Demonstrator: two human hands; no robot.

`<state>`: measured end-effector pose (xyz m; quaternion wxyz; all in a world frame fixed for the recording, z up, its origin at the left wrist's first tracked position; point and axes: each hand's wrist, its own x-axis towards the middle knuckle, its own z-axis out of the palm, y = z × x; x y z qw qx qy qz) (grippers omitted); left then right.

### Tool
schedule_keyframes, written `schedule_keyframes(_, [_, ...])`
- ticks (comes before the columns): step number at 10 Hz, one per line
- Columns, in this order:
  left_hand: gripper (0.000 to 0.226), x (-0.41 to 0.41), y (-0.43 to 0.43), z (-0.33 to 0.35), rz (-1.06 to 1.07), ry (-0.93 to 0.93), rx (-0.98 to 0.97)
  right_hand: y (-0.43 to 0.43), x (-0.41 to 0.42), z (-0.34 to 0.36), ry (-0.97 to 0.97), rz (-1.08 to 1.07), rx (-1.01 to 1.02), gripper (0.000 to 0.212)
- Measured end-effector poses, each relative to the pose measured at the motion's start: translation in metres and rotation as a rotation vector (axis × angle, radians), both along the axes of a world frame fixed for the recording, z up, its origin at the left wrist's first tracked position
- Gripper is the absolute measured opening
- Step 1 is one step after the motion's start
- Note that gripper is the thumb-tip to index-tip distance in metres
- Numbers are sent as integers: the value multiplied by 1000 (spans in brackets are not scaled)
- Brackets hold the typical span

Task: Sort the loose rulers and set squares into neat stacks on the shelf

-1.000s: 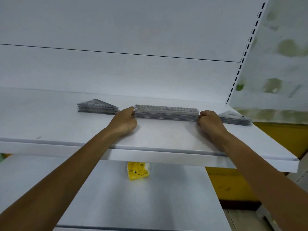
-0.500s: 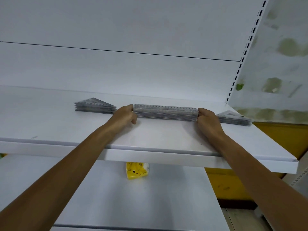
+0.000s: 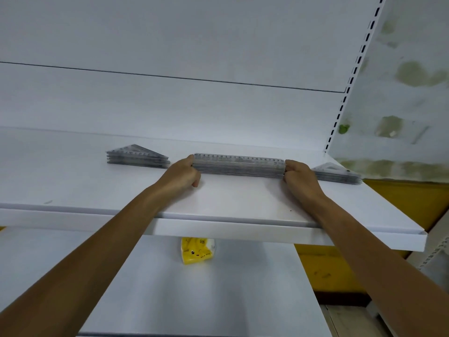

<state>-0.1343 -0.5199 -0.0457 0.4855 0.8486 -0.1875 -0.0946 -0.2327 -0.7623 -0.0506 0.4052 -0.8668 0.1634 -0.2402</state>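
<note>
A stack of clear rulers (image 3: 239, 165) lies lengthwise on the white shelf (image 3: 243, 203), near its back. My left hand (image 3: 183, 173) grips the stack's left end with curled fingers, and my right hand (image 3: 297, 176) grips its right end the same way. A stack of clear set squares (image 3: 137, 156) sits just left of my left hand. Another stack of set squares (image 3: 336, 173) lies right of my right hand, near the shelf's right end.
A yellow tissue pack (image 3: 197, 250) sits on the lower shelf (image 3: 194, 300), partly hidden under the upper shelf's front lip. A slotted upright (image 3: 349, 81) runs along the right side of the white back panel. A stained wall (image 3: 401, 93) and yellow surface lie to the right.
Both hands stay on the ruler stack's ends; the stack has slid slightly back on the shelf. My left thumb now hangs below the stack's end.
</note>
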Motion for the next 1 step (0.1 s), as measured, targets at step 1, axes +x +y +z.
schedule_keyframes(1, [59,-8,-2,-4,18,-88,20,1,2,2,19,-57,-9,23])
